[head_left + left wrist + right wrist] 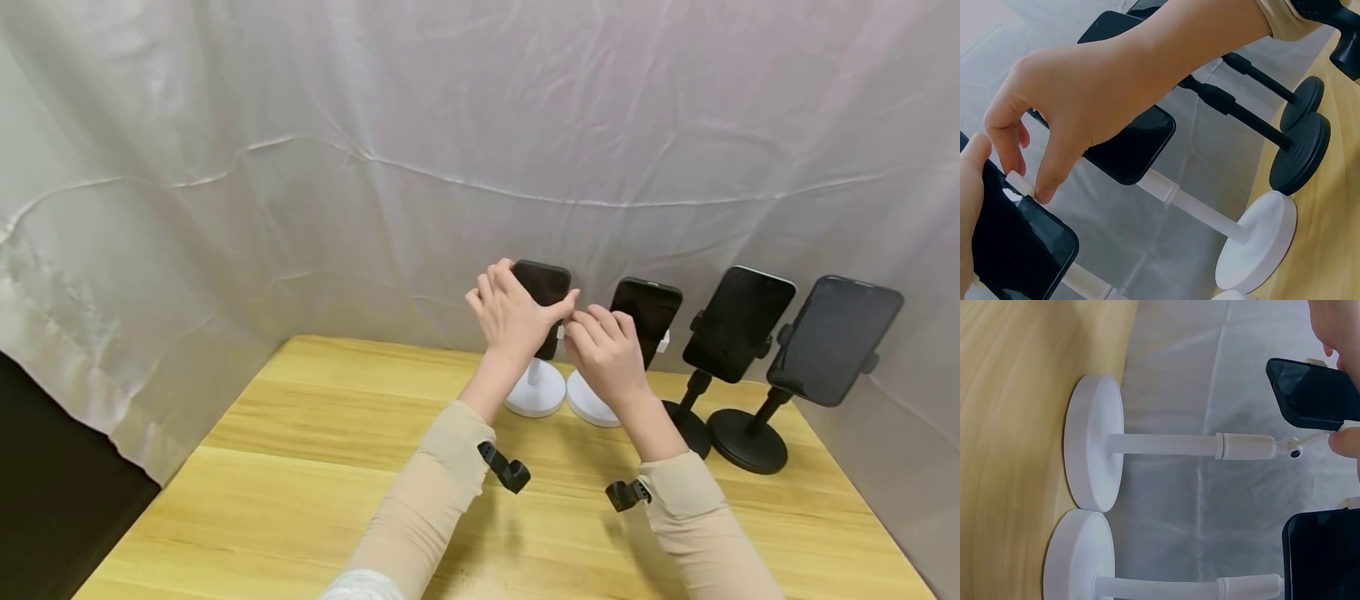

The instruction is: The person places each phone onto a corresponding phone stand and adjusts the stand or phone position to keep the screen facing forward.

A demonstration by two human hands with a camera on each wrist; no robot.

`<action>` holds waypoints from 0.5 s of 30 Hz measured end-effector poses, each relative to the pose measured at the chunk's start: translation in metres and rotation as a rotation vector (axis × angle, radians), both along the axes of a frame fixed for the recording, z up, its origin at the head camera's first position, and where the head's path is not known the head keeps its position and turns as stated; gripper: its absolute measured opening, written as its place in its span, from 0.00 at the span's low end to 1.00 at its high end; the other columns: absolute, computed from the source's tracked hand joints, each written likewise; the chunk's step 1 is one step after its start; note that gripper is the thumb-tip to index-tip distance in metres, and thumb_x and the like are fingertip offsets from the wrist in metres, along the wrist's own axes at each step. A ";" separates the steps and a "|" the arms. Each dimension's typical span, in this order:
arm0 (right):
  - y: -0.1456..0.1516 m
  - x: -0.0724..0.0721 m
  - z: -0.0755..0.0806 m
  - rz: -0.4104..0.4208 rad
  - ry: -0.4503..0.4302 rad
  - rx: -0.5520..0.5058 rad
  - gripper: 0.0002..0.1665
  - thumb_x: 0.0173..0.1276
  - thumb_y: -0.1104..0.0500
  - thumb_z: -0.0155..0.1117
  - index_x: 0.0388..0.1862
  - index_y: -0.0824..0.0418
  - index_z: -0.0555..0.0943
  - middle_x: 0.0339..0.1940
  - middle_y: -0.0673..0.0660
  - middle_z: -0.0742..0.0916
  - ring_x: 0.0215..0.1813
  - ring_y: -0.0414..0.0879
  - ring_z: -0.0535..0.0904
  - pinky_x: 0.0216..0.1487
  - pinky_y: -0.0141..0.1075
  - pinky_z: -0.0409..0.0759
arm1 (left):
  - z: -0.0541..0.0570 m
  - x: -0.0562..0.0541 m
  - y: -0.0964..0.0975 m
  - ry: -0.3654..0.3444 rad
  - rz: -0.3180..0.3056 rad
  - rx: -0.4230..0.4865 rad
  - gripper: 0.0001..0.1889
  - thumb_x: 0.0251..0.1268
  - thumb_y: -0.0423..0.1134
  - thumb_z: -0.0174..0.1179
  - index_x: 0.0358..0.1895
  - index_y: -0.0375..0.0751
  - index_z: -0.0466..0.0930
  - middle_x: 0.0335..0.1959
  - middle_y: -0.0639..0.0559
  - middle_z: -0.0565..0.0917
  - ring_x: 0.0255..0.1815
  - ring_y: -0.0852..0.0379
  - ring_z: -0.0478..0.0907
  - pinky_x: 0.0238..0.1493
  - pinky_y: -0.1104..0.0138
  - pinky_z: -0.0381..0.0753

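Observation:
A dark phone sits upright in the leftmost white phone stand. My left hand grips this phone from the left, its thumb stretched across the front toward the right edge. From the right side, my right hand pinches the stand's white clamp jaw between thumb and fingers, against the phone's edge. In the right wrist view the right thumb touches that white clamp beside the phone. The stand's white pole rises to a ball joint behind the phone.
A second white stand holds another phone, partly behind my right hand. Further right, black stands carry two more phones, one black and one greyish. Grey cloth hangs behind the wooden table.

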State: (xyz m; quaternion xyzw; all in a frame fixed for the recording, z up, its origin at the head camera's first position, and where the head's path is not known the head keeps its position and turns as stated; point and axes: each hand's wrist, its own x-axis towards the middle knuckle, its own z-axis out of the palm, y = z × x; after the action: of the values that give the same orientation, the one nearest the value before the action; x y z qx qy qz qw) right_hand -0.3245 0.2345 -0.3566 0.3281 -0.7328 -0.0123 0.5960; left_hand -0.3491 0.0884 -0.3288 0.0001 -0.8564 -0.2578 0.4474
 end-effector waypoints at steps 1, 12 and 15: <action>0.000 -0.001 0.000 -0.004 0.003 -0.003 0.07 0.55 0.68 0.69 0.34 0.64 0.82 0.35 0.56 0.88 0.43 0.55 0.80 0.45 0.47 0.69 | 0.000 0.000 0.000 -0.005 -0.001 0.003 0.51 0.39 0.80 0.59 0.57 0.41 0.62 0.49 0.50 0.72 0.43 0.51 0.68 0.46 0.58 0.61; -0.003 -0.004 -0.002 -0.045 -0.025 -0.023 0.02 0.60 0.68 0.64 0.32 0.64 0.79 0.36 0.57 0.86 0.45 0.56 0.77 0.45 0.47 0.67 | 0.001 0.000 -0.002 -0.024 0.013 -0.034 0.53 0.38 0.83 0.55 0.58 0.42 0.62 0.48 0.50 0.72 0.42 0.52 0.67 0.46 0.59 0.62; -0.003 -0.002 -0.002 -0.047 -0.034 -0.033 0.05 0.58 0.68 0.65 0.33 0.65 0.79 0.36 0.57 0.86 0.44 0.56 0.76 0.45 0.47 0.67 | 0.001 -0.001 -0.004 -0.016 0.004 -0.045 0.52 0.39 0.84 0.55 0.57 0.43 0.62 0.47 0.51 0.72 0.41 0.52 0.66 0.45 0.59 0.62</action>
State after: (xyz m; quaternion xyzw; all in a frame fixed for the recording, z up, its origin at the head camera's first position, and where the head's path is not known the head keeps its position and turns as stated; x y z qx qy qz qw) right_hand -0.3269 0.2310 -0.3589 0.3011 -0.7505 -0.0085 0.5883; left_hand -0.3501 0.0848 -0.3281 -0.0063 -0.8654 -0.2376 0.4411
